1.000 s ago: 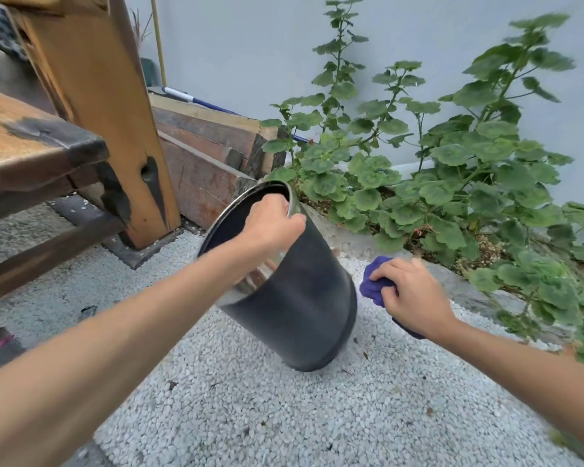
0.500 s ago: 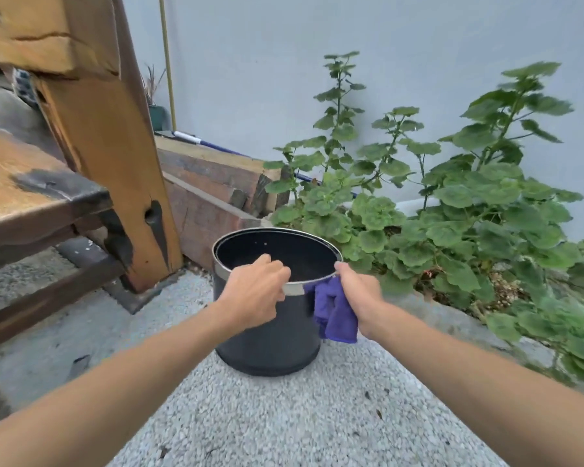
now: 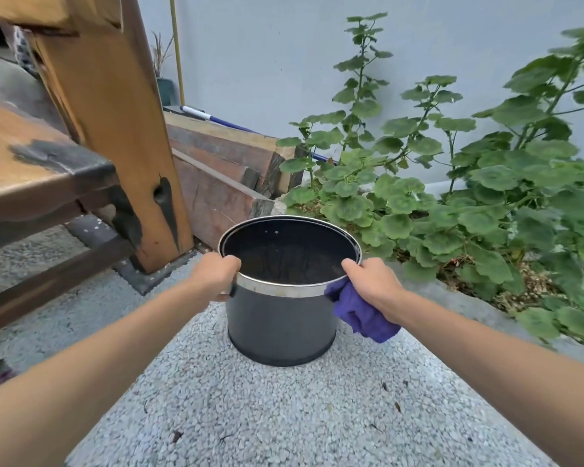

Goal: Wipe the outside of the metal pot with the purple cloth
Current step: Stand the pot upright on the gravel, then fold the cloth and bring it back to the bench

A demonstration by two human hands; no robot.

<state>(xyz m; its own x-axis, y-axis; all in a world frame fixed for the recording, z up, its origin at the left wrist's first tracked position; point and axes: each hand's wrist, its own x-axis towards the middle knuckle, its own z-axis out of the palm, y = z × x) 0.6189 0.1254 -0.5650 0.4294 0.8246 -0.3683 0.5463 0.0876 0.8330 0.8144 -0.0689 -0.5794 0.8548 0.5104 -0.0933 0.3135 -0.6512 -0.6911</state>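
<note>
Head view: upright metal pot [image 3: 282, 318] on gravel between both hands. Left hand [image 3: 214, 274] closed around its left handle; right hand [image 3: 371, 283] grips the rim's right side, clutching the purple cloth [image 3: 363, 315] against the pot's wall.

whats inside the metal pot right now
Nothing loose shows inside the metal pot: only its dark inner wall and a dark, streaky bottom. The near inner wall is hidden behind the rim. The purple cloth is outside, in the right hand.
</note>
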